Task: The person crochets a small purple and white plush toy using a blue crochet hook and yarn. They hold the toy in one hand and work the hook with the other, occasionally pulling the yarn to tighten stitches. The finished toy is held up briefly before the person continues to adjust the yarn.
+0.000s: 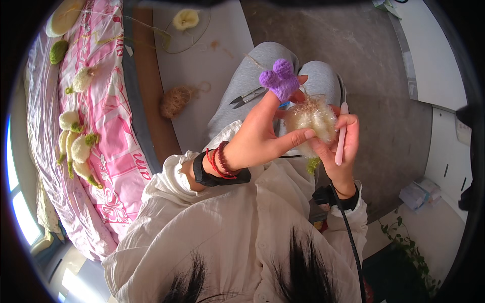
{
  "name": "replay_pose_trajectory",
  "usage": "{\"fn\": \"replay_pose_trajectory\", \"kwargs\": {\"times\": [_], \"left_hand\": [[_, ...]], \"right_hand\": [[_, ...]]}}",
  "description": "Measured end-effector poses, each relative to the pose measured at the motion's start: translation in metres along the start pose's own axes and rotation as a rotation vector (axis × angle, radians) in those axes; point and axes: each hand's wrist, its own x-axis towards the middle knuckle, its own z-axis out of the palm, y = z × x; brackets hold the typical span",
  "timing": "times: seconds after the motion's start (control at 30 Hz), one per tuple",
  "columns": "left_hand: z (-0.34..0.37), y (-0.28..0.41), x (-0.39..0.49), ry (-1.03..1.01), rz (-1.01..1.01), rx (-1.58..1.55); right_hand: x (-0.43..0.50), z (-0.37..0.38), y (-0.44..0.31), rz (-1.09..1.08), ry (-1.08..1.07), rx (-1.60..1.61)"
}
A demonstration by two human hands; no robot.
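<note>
Above my lap, a fluffy cream crocheted piece (312, 119) is held between both hands, with brown fuzzy yarn at its top and a green tip (313, 165) below. My left hand (261, 132) grips its left side, thumb across the front. A purple crocheted piece with two rounded knobs (281, 80) is worn on a finger of that hand. My right hand (339, 144) pinches the cream piece from the right and also holds a crochet hook with a pink handle (342, 138). Two dark pointed tools (246, 97) lie on my grey trousers.
A brown yarn ball (176, 101) and a cream yarn ball (185, 19) rest on the pale surface at left. Beyond, a pink patterned bed cover (113, 166) carries several cream-and-green crocheted pieces (81, 148) and a green yarn ball (58, 52). A black cable (350, 231) runs past my right wrist.
</note>
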Motion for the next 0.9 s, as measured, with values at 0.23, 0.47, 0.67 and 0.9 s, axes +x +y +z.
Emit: {"fn": "replay_pose_trajectory", "kwargs": {"times": [0.23, 0.47, 0.67, 0.9], "left_hand": [[0.008, -0.018, -0.008, -0.042, 0.067, -0.136], [0.005, -0.024, -0.01, -0.035, 0.07, -0.198], [-0.009, -0.026, -0.011, -0.031, 0.137, -0.101], [-0.045, -0.027, -0.011, -0.039, 0.206, 0.024]], "right_hand": [[0.0, 0.013, 0.004, -0.06, -0.018, -0.042], [-0.002, 0.018, 0.006, -0.057, -0.02, -0.028], [0.003, 0.005, -0.001, 0.057, -0.121, -0.058], [0.015, -0.006, 0.034, -0.127, -0.547, -1.001]]}}
